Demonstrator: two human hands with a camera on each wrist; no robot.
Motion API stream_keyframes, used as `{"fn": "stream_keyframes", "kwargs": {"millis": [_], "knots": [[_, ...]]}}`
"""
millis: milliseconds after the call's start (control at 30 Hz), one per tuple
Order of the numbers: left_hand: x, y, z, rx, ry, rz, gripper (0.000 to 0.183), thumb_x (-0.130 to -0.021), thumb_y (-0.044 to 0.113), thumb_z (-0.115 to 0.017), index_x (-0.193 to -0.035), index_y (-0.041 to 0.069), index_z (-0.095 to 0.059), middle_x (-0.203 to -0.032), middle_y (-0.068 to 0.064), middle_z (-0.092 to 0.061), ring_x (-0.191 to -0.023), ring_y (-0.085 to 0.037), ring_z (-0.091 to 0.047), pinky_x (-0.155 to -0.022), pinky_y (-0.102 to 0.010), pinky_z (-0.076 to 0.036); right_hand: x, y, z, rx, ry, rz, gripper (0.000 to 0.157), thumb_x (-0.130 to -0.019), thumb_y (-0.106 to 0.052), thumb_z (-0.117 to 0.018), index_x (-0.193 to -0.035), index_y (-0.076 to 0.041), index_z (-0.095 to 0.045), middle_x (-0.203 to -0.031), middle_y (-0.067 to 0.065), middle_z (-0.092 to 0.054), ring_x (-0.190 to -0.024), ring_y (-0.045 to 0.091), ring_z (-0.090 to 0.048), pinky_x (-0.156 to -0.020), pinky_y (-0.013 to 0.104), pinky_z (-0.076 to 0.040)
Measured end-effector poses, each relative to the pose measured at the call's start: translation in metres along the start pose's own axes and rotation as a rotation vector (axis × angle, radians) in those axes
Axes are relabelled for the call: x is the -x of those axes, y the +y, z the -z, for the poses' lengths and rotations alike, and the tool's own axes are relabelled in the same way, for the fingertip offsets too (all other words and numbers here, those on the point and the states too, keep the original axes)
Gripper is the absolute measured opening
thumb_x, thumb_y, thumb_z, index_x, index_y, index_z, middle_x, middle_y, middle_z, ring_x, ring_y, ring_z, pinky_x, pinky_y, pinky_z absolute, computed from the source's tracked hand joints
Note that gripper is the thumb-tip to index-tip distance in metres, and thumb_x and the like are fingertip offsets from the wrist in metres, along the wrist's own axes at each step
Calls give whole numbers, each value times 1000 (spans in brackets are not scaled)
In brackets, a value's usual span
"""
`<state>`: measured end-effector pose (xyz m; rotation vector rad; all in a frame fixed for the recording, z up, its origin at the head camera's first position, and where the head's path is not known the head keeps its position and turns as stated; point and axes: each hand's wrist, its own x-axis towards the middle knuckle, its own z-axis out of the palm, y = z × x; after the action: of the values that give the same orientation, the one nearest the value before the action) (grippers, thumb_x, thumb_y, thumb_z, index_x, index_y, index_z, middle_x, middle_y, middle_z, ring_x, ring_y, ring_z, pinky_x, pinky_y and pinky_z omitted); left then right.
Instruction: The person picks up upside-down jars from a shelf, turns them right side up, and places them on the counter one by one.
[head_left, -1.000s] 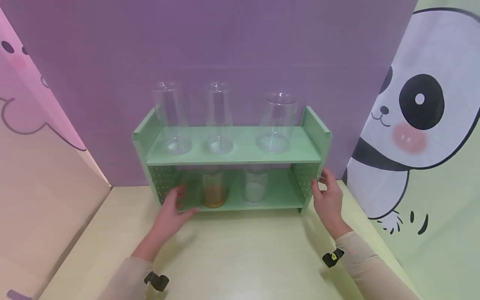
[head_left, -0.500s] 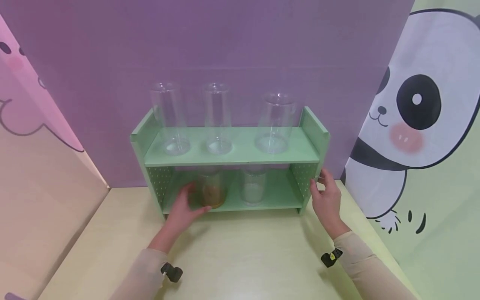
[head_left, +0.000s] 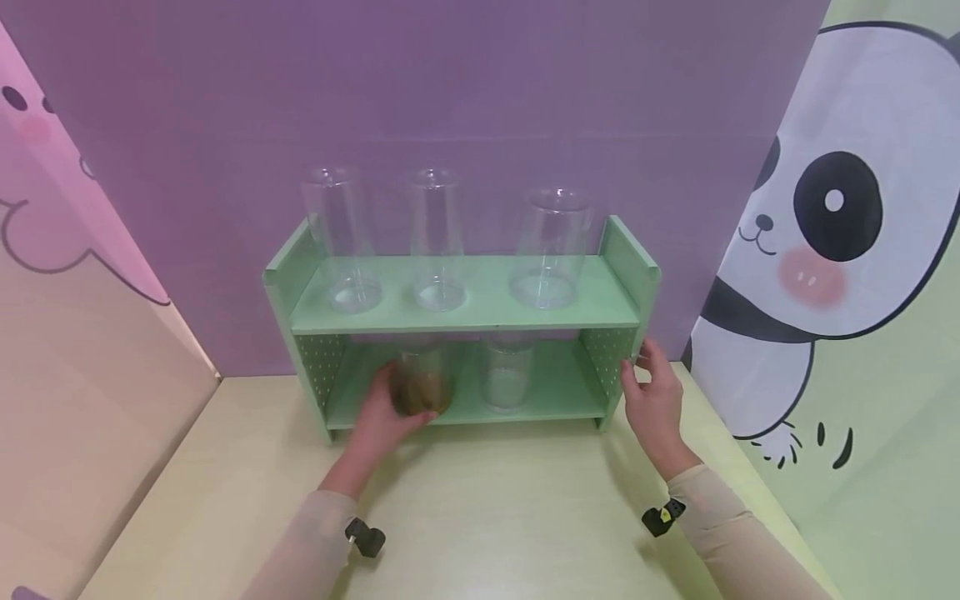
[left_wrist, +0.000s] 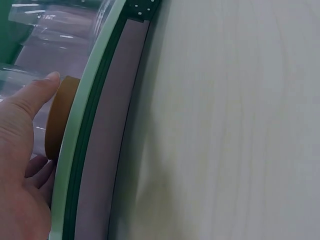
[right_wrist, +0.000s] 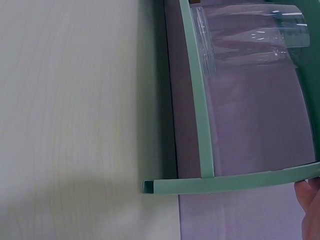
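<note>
Getting a hold on the brown-based cup (head_left: 425,383)!
Left hand (head_left: 384,418), now farther right, wraps it on the lower shelf (head_left: 558,393); right hand (head_left: 654,402), fingers relaxed, touches the rack (head_left: 632,268).

The left hand (head_left: 384,412) holds a brown-based clear tumbler (head_left: 426,383) on the lower tier (head_left: 471,407) of a green two-tier rack (head_left: 465,325), thumb at the front. The right hand (head_left: 655,400) grips the front edge of the rack's right side panel (head_left: 631,262). Near the held tumbler stands a second clear tumbler (head_left: 507,375). Three clear cylinders (head_left: 438,242) stand upright on the upper tier (head_left: 487,287), the rightmost widest. The rack sits on a pale bench (head_left: 510,508).
</note>
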<state>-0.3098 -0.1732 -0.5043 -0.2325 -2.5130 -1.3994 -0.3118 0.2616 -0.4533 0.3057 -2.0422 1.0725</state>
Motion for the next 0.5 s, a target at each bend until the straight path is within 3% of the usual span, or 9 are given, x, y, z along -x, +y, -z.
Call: {"fn": "stream_keyframes", "kwargs": {"millis": [200, 500], "knots": [[-1, 0, -4, 7, 4, 10, 120, -85, 25, -99, -173, 5, -20, -164, -32, -47, -152, -52, -45, -127, -66, -36, 0, -1, 0, -3, 0, -16, 43, -106, 3, -68, -148, -2, -62, -135, 20, -71, -112, 42, -74, -70, 2, -49], [1, 2, -4, -7, -17, 26, 106, -87, 26, -97, -166, 0, -32, -160, -29, -50, -151, -48, -47, -128, -62, -37, 1, -2, 0, -1, 5, -7, 43, -105, 5, -67, -148, -1, -61, -134, 20, -71, -112, 43, -74, -70, 1, -49]]}}
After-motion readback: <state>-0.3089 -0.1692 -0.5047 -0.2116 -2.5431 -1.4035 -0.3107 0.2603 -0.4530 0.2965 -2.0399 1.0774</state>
